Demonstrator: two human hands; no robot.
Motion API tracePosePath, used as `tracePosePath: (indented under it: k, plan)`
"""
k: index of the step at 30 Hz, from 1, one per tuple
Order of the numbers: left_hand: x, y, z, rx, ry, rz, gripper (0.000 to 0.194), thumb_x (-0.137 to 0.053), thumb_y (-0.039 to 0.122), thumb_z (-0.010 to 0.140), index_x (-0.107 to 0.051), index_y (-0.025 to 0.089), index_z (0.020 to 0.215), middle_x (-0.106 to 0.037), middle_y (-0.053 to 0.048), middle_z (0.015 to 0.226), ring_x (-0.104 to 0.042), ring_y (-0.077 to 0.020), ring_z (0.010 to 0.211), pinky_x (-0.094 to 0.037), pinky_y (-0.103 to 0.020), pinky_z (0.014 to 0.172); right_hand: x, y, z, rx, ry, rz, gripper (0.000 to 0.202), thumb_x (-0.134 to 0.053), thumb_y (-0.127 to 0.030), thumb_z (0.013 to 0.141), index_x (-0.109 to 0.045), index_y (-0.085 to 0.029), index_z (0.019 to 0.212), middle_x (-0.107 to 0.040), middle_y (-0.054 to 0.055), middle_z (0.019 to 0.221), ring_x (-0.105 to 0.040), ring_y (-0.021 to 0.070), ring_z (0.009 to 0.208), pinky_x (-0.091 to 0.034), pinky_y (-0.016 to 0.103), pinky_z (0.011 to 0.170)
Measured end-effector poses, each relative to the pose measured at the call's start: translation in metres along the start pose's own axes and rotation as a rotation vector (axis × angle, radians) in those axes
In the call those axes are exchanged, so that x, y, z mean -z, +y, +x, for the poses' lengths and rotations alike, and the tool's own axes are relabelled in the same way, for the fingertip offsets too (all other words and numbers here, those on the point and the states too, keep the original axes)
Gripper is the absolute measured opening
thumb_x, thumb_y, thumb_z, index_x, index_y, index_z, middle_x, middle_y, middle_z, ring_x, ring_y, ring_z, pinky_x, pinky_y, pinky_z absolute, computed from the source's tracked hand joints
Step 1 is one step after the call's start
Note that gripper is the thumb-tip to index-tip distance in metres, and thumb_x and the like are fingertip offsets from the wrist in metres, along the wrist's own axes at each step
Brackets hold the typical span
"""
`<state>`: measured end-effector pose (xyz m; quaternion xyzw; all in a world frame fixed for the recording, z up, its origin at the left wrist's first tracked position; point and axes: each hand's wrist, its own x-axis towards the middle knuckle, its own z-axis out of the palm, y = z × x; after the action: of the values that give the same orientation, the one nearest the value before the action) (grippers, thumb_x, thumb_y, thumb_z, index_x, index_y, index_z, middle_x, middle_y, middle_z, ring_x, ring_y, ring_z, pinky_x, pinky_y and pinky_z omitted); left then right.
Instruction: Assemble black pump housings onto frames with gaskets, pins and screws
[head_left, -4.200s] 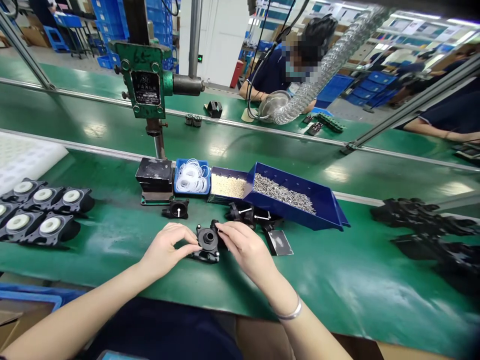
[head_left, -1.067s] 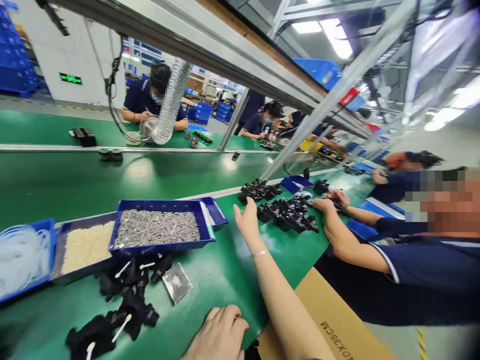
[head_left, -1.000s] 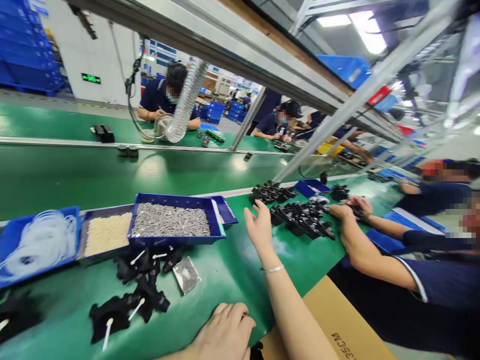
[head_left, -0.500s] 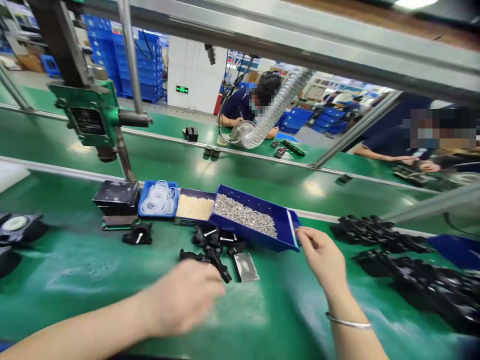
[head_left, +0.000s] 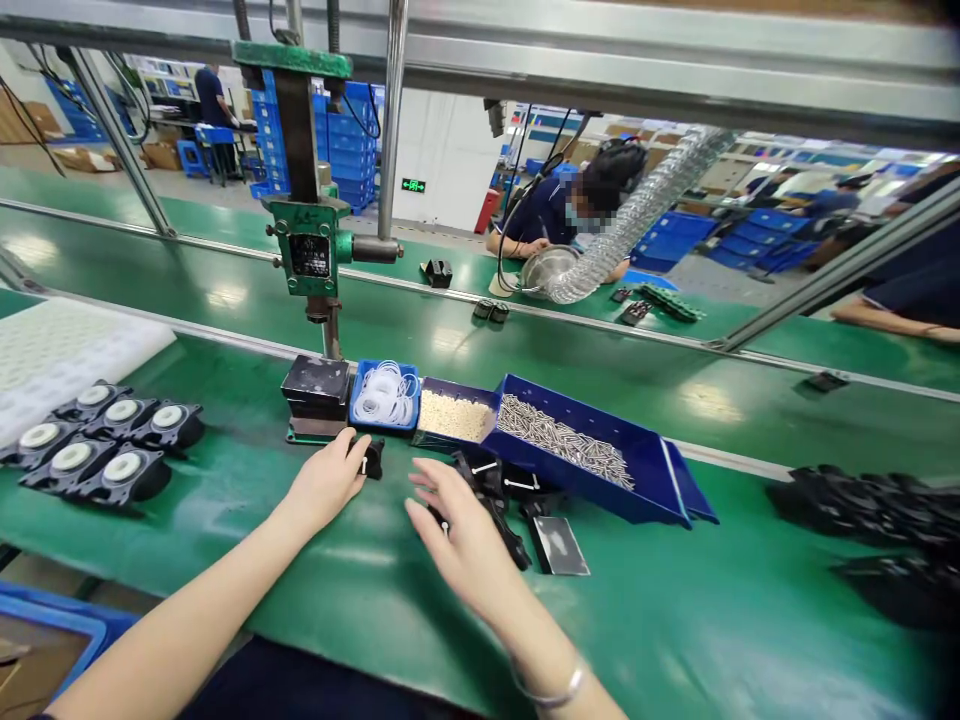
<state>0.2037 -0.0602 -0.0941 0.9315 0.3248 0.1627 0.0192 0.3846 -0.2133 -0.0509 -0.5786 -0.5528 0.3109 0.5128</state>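
My left hand (head_left: 330, 480) is closed around the left side of a small black part (head_left: 373, 460) with a white pin, in front of the press base. To its right, my right hand (head_left: 457, 520) has its fingers spread, with nothing in them, beside a cluster of black parts (head_left: 491, 480). A metal-topped block (head_left: 561, 546) lies right of that cluster. Behind stand a blue tray of white rings (head_left: 386, 393), a box of small cream pieces (head_left: 454, 415) and a long blue bin (head_left: 652, 490) of metal pins.
The green press (head_left: 309, 250) rises behind the black block (head_left: 316, 380). Black parts with white discs (head_left: 124, 466) sit at left beside a white foam sheet (head_left: 82, 350). More black parts (head_left: 862, 505) lie at right. A person (head_left: 544, 215) works across the bench.
The view has swung left. My left hand has moved to the small black part by the press and closed on it. My right hand has left the blue bin's end and opened near the cluster.
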Motion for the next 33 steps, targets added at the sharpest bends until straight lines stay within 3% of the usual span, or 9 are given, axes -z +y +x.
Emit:
tracePosePath:
  k: [4, 7, 11, 14, 17, 20, 22, 26, 33]
  plan:
    - [0.019, -0.001, -0.018, -0.119, 0.136, -0.100, 0.048, -0.058, 0.023, 0.093, -0.046, 0.015, 0.139, -0.061, -0.015, 0.126, -0.069, -0.0255, 0.108, -0.060, -0.035, 0.087, -0.048, 0.006, -0.003, -0.266, 0.140, 0.436, 0.061, -0.061, -0.055, 0.094, -0.046, -0.029, 0.147, -0.041, 0.008, 0.157, -0.043, 0.0250, 0.143, -0.033, 0.050, 0.121]
    - [0.033, 0.003, -0.038, -0.317, 0.248, -0.214, 0.050, -0.059, 0.022, 0.094, -0.045, 0.019, 0.143, -0.064, -0.014, 0.125, -0.066, -0.0247, 0.114, -0.055, -0.037, 0.097, -0.070, 0.002, -0.003, -0.502, 0.085, 0.923, 0.057, -0.054, -0.065, 0.094, -0.059, -0.023, 0.133, -0.057, 0.011, 0.144, -0.057, 0.0273, 0.130, -0.047, 0.052, 0.110]
    - [0.045, 0.010, -0.054, -0.438, 0.226, -0.276, 0.051, -0.064, 0.031, 0.093, -0.048, 0.023, 0.142, -0.062, -0.012, 0.129, -0.062, -0.0265, 0.116, -0.051, -0.044, 0.101, -0.087, 0.002, -0.003, -0.683, 0.011, 1.316, 0.040, -0.066, -0.052, 0.092, -0.071, -0.015, 0.106, -0.074, 0.012, 0.114, -0.070, 0.0281, 0.109, -0.057, 0.051, 0.096]
    - [0.065, -0.007, -0.046, -0.370, 0.204, -0.269, 0.080, -0.071, 0.056, 0.084, -0.040, 0.019, 0.147, -0.052, -0.018, 0.141, -0.052, -0.0336, 0.130, -0.044, -0.052, 0.110, -0.089, 0.007, -0.002, -0.661, 0.068, 1.389, 0.029, -0.070, -0.041, 0.090, -0.073, -0.015, 0.104, -0.075, 0.010, 0.114, -0.069, 0.0258, 0.112, -0.053, 0.048, 0.106]
    - [0.093, -0.048, -0.010, -0.171, 0.316, -0.235, 0.079, -0.072, 0.054, 0.084, -0.038, 0.020, 0.148, -0.043, -0.018, 0.148, -0.042, -0.0353, 0.139, -0.036, -0.054, 0.117, -0.089, 0.012, 0.001, -0.707, 0.094, 1.368, 0.028, -0.075, -0.039, 0.086, -0.074, -0.014, 0.099, -0.074, 0.011, 0.117, -0.069, 0.0283, 0.114, -0.049, 0.048, 0.111]
    - [0.106, -0.092, 0.055, 0.024, 0.307, -0.304, 0.079, -0.075, 0.052, 0.080, -0.042, 0.018, 0.144, -0.042, -0.018, 0.149, -0.039, -0.0371, 0.142, -0.031, -0.055, 0.120, -0.097, 0.017, 0.008, -0.739, 0.138, 1.319, 0.028, -0.082, -0.035, 0.079, -0.076, -0.013, 0.095, -0.067, 0.011, 0.132, -0.069, 0.0328, 0.114, -0.049, 0.048, 0.112]
    - [0.102, -0.112, 0.106, 0.135, 0.303, -0.534, 0.083, -0.082, 0.050, 0.071, -0.048, 0.016, 0.138, -0.049, -0.018, 0.142, -0.042, -0.0401, 0.139, -0.033, -0.056, 0.118, -0.106, 0.022, 0.016, -0.689, 0.174, 1.289, 0.026, -0.083, -0.034, 0.078, -0.077, -0.014, 0.093, -0.054, 0.006, 0.149, -0.068, 0.0337, 0.115, -0.048, 0.047, 0.113]
    - [0.078, -0.125, 0.187, 0.114, 0.316, -0.848, 0.049, -0.080, 0.047, 0.069, -0.063, 0.015, 0.102, -0.067, -0.013, 0.107, -0.062, -0.0337, 0.111, -0.050, -0.047, 0.101, -0.121, 0.031, 0.036, -0.561, 0.127, 1.266, 0.023, -0.081, -0.038, 0.080, -0.078, -0.017, 0.091, -0.030, -0.001, 0.164, -0.066, 0.0337, 0.118, -0.045, 0.048, 0.115]
    - [0.058, -0.130, 0.208, 0.078, 0.374, -1.042, 0.040, -0.074, 0.051, 0.070, -0.059, 0.018, 0.088, -0.065, -0.004, 0.080, -0.064, -0.0212, 0.081, -0.056, -0.038, 0.078, -0.124, 0.035, 0.048, -0.483, -0.022, 1.213, 0.022, -0.075, -0.041, 0.087, -0.077, -0.020, 0.095, -0.019, -0.001, 0.168, -0.061, 0.0325, 0.124, -0.044, 0.049, 0.113]
